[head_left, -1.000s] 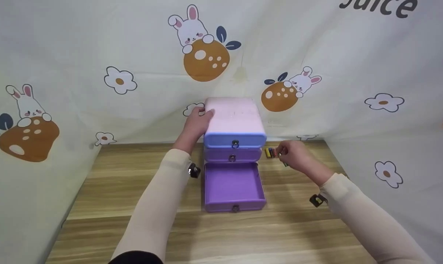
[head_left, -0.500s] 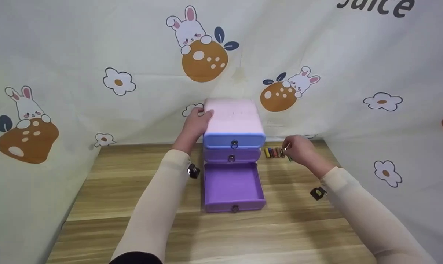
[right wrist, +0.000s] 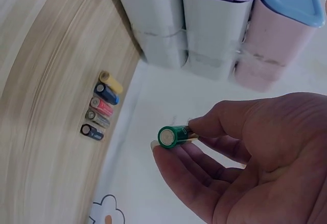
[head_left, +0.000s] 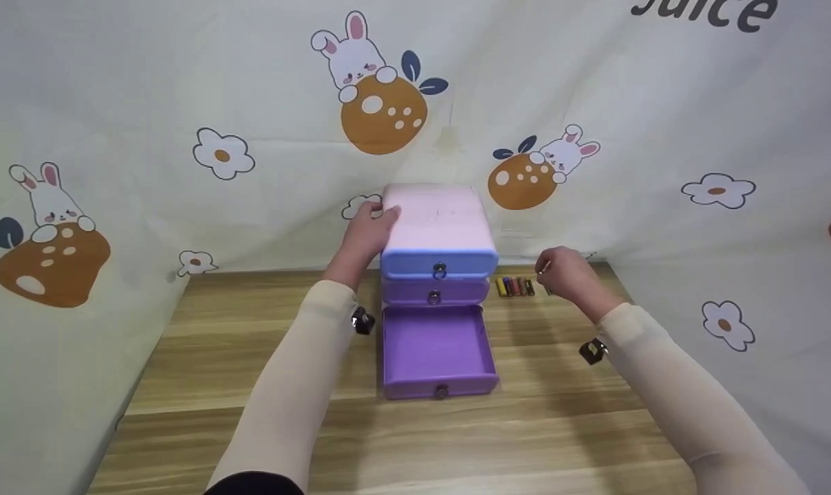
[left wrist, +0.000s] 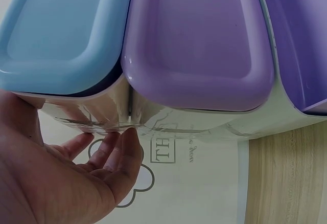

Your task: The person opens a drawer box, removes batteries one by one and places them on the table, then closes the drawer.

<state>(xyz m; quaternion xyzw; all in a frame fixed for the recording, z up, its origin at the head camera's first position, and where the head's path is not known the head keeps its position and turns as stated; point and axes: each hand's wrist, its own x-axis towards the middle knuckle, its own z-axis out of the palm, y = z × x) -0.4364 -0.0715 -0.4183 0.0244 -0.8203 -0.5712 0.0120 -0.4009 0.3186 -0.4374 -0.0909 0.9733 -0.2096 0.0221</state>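
A three-tier drawer unit (head_left: 437, 220) stands against the back cloth, with a pink top, a blue top drawer, a purple middle drawer and the purple bottom drawer (head_left: 437, 340) pulled out, nothing in it. My left hand (head_left: 369, 234) holds the unit's upper left edge, thumb on top; in the left wrist view its fingers (left wrist: 125, 157) bend against the side. Right of the unit, my right hand (head_left: 567, 275) pinches a green battery (right wrist: 173, 136) between thumb and fingers, raised over the table. Several batteries (head_left: 516, 287) lie in a row on the table between that hand and the unit.
The wood-grain table (head_left: 264, 426) runs back to a hanging cloth (head_left: 285, 82) printed with rabbits and flowers, which also rises at both sides. Clear tape (right wrist: 204, 55) runs along the unit's side.
My right hand has moved right and up, away from the battery row, lifting a battery; more of the row shows. My left hand and the drawer unit stay in place.
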